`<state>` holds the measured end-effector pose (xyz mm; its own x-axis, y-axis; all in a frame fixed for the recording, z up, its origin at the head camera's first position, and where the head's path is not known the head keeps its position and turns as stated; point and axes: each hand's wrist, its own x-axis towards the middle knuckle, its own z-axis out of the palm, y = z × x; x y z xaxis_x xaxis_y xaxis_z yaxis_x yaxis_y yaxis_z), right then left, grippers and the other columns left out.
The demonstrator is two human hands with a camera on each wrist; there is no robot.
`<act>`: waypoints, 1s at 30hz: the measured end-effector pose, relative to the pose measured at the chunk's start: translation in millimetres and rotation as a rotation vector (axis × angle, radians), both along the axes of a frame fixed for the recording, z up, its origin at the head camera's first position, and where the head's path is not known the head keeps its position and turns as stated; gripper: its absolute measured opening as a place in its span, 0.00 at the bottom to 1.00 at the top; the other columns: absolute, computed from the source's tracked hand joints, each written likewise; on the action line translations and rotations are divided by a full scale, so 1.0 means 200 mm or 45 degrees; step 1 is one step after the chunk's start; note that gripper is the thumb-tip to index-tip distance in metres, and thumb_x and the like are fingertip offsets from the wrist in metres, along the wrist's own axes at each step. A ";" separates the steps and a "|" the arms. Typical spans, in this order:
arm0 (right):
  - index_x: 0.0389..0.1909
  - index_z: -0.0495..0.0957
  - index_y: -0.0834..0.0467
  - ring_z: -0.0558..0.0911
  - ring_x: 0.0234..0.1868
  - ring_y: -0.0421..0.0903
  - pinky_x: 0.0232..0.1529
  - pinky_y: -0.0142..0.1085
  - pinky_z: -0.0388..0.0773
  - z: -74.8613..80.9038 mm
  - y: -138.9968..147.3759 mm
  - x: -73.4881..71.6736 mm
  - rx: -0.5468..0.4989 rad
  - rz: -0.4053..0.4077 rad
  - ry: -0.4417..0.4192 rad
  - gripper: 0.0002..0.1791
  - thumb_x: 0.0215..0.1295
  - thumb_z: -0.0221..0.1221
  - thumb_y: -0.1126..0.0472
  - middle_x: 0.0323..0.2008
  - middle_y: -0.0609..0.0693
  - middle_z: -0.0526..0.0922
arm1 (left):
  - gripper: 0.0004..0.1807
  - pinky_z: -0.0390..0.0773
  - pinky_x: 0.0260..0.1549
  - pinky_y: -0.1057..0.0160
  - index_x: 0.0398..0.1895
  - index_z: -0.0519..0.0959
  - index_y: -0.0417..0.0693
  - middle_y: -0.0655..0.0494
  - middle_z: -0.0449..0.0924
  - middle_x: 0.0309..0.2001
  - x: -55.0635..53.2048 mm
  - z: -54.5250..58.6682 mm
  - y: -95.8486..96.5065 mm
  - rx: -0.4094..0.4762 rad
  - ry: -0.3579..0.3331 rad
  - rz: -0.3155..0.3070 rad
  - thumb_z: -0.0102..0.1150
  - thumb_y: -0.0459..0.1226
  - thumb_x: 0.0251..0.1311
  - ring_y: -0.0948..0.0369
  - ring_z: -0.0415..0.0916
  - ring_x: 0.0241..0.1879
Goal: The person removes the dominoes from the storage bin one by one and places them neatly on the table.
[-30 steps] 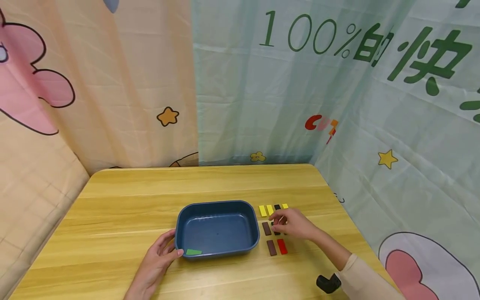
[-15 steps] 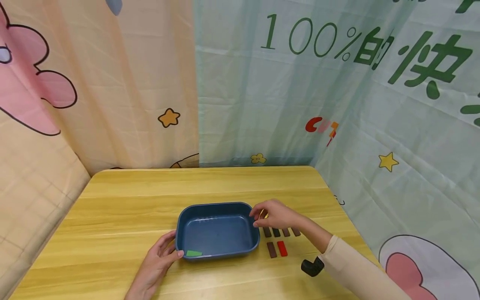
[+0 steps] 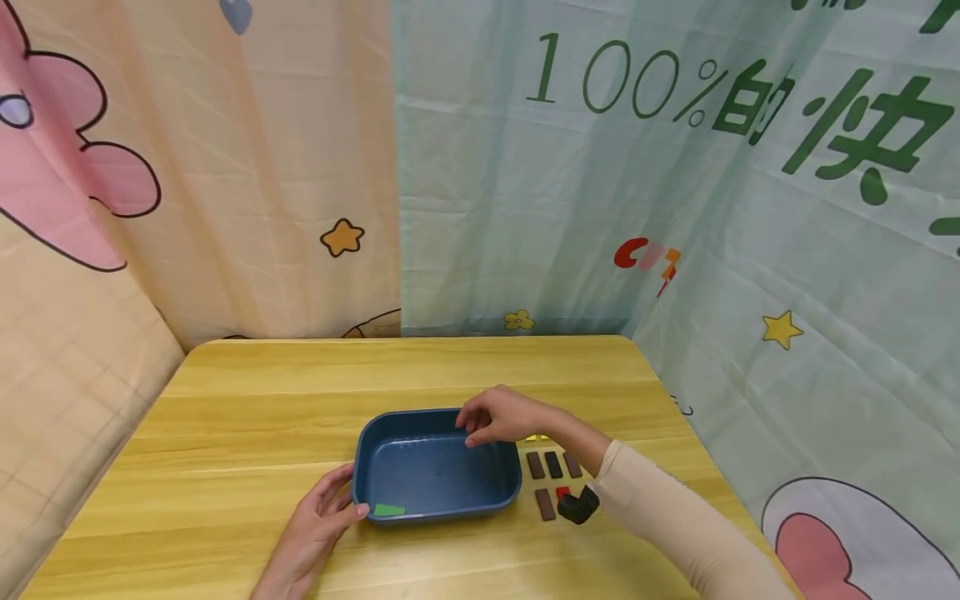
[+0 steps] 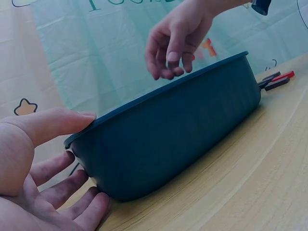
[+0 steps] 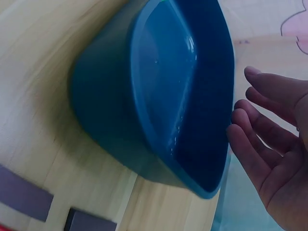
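A dark blue plastic basin (image 3: 438, 510) stands mid-table, with a flat green piece (image 3: 388, 509) lying inside its near left corner. My left hand (image 3: 318, 525) grips its left end, thumb on the rim and fingers against the outer wall, as the left wrist view shows. Over the far right part of the basin hangs my right hand (image 3: 498, 415). Its fingers (image 5: 248, 154) are loosely bent and thumb and fingers stand apart, with nothing visible between them. To the right of the basin lie small flat pieces: brown (image 3: 545, 504), black (image 3: 553, 464), and red (image 3: 563, 492), partly hidden.
Yellow pieces (image 3: 534, 437) show partly behind my right forearm. A black device (image 3: 578, 505) at my right wrist covers some of the pieces from the head view. Printed curtains (image 3: 480, 208) enclose the wooden table (image 3: 262, 400) at its back and sides.
My right hand has moved left from the rows of pieces to above the basin, its sleeve now covering more of them. The left hand keeps its grip at the basin's left end.
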<state>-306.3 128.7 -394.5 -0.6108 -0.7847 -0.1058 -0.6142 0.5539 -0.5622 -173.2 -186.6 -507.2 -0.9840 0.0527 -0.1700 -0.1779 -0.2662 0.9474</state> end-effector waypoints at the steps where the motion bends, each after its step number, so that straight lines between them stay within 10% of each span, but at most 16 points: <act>1: 0.54 0.84 0.63 0.81 0.36 0.34 0.40 0.30 0.80 0.00 -0.02 -0.01 0.006 0.013 -0.002 0.17 0.67 0.70 0.60 0.36 0.40 0.83 | 0.38 0.79 0.52 0.63 0.75 0.61 0.34 0.40 0.61 0.73 0.00 0.00 0.00 -0.001 0.004 0.002 0.63 0.21 0.63 0.56 0.72 0.61; 30: 0.59 0.82 0.58 0.81 0.40 0.33 0.42 0.25 0.77 -0.09 -0.45 -0.07 0.222 0.307 -0.077 0.21 0.67 0.70 0.58 0.43 0.44 0.84 | 0.36 0.79 0.51 0.62 0.74 0.63 0.35 0.39 0.62 0.73 0.00 0.00 0.01 0.027 0.001 0.005 0.64 0.21 0.62 0.48 0.68 0.64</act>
<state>-319.3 37.7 -413.0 -0.3978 -0.8730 -0.2822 -0.7077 0.4877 -0.5112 -173.0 -185.4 -507.2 -0.9844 0.0526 -0.1680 -0.1760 -0.2865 0.9418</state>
